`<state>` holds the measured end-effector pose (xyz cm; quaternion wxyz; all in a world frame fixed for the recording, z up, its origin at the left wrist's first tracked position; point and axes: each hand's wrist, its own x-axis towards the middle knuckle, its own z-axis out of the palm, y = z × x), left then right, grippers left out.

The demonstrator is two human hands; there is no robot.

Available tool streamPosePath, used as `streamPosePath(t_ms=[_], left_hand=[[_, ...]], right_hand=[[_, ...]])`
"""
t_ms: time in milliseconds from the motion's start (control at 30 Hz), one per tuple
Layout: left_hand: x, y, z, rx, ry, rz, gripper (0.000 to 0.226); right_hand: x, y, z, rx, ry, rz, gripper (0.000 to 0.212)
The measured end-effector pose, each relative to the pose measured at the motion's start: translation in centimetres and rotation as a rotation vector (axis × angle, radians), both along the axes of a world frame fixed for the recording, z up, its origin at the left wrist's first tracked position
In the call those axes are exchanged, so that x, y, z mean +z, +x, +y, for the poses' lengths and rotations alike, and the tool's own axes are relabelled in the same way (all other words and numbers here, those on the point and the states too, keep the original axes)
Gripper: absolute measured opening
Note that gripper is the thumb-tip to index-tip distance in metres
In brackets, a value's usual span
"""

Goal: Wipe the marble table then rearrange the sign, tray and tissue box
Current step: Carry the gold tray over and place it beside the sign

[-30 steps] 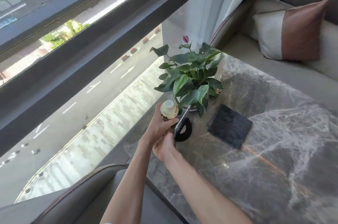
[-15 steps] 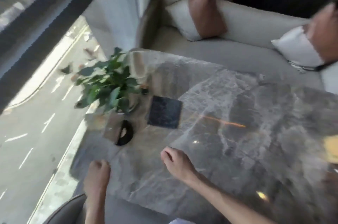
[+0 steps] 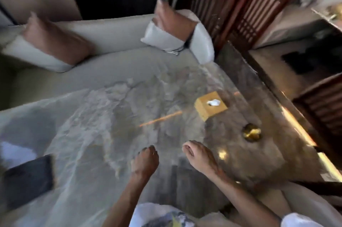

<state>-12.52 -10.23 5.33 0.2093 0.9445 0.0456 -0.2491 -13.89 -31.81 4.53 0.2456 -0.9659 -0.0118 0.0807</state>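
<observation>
Over the near edge of the table both hands hang empty, side by side: left hand curled into a loose fist, right hand bent at the knuckles, holding nothing. Further out to the right sits the tissue box, tissue poking up. Dark tray lies flat at the left edge. Two pillows on the sofa behind. Pretty blurry overall.

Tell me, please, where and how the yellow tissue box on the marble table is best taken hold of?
Probably from above, with the right hand spanning two opposite side walls of the tissue box. It is a squat block lying flat on the table, nothing touches its sides, and a tissue sticks out of the top, so avoid the top's middle.
</observation>
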Motion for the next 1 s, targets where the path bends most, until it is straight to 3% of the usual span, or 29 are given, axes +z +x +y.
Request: streamPosePath(t_ms=[233,367,533,700,1000], left_hand=[[0.0,5.8,-19.9,-0.124,-0.017,0.052,0.025],[-0.3,6.8,-28.6,-0.2,-0.003,0.067,0.025],[-2.9,9.2,-37.2,-0.247,-0.034,0.133,0.027],[-5.6,11.2,-44.0,-0.113,-0.167,0.259,0.034],[-9.2,11.8,-49.6,-0.03,-0.255,0.441,0.055]], right_hand=[[-2.0,2.5,-20.5,-0.262,0.021,0.004,0.027],[-2.5,2.5,-29.0,-0.381,0.033,0.067,0.022],[-5.3,3.1,-37.1,-0.578,0.101,0.154,0.037],[-7.7,5.1,-40.8,-0.717,0.185,0.356,0.041],[-9.9,5.2,-40.6,-0.74,0.374,0.488,0.033]])
